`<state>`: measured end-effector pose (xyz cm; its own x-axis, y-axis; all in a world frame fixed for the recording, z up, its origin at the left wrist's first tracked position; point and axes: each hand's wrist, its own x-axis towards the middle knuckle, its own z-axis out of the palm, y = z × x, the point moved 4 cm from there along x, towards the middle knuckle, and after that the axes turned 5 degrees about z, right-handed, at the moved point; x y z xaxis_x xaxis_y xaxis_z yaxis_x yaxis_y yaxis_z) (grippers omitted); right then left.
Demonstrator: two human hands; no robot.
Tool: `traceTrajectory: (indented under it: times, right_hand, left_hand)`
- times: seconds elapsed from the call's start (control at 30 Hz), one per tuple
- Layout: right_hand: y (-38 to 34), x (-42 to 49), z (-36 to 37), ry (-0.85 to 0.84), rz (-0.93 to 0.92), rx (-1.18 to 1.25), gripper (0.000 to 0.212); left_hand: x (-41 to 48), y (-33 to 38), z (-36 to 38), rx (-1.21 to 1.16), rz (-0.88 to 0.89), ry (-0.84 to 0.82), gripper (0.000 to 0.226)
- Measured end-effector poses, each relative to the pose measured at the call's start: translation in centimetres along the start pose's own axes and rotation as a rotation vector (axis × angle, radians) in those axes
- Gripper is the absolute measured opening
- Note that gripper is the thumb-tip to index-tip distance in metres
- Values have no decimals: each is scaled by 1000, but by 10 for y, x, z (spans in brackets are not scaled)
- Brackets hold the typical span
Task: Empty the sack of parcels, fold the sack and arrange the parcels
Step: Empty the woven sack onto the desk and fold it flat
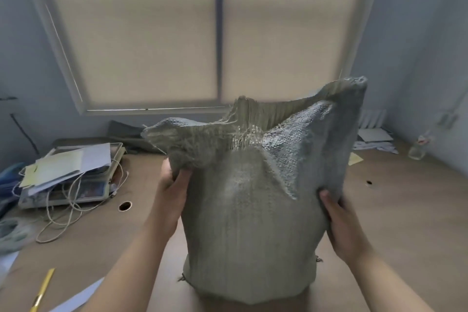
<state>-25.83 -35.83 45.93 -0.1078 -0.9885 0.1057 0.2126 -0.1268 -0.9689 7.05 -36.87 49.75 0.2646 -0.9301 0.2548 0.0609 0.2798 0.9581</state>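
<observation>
Standing upright on the worktop [395, 210], the sack [248, 210] gapes at its frayed mouth; left grip [174, 185] pinches its left shoulder, right grip [342, 225] clutches its right flank

You see 1 sack [250, 223], centre | your hands, 2: left hand [174, 185], right hand [339, 220] | desk holes, 2: left hole [124, 206], right hole [369, 182] | 1 yellow knife [43, 289], lower left | 1 clear bottle [417, 151], right edge | 1 yellow note [355, 159], right

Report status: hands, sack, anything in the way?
Left hand grips sack below frayed mouth; right hand grips its side. Sack upright on table, no parcels visible. String, papers off left.
</observation>
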Motion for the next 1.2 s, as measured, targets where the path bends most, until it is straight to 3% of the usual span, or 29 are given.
traceTrajectory:
  times: [0.17,0.27,0.4,0.43,0.47,0.53,0.6,0.63,0.73,0.93,1.07,1.13,1.2]
  right_hand:
    - [7,9,2,-11,7,-83,95]
    - [8,15,6,-21,33,-98,91]
    - [25,23,5,-88,107,-123,37]
    - [32,25,3,-98,124,-142,38]
    - [39,26,4,-120,144,-148,54]
    - [52,27,5,-153,195,-125,92]
    - [61,29,9,-177,217,-124,90]
    - [63,30,12,-197,207,-156,80]
    - [62,36,21,-195,131,-334,69]
    - [73,54,20,-209,251,-346,85]
    - [73,54,34,-215,291,-460,69]
    - [75,48,47,-189,312,-399,54]
    - [75,36,59,-165,326,-339,57]
  left_hand:
    - [-21,-35,-1,-40,-140,-65,29]
    - [-49,-55,-6,-88,-236,-66,48]
    - [-79,-79,-18,-111,-200,-97,77]
    - [-86,-84,-20,-77,-181,-105,70]
    - [-90,-87,-21,-50,-174,-127,61]
    - [-96,-87,-12,-2,-183,-200,64]
    - [-96,-89,-1,47,-226,-187,79]
    - [-92,-89,4,72,-240,-140,78]
    - [-76,-92,11,107,-217,23,35]
    - [-56,-97,12,76,-201,154,22]
    - [-53,-104,7,110,-246,167,27]
    - [-52,-108,3,111,-268,169,18]
    - [-49,-108,-1,122,-287,187,18]
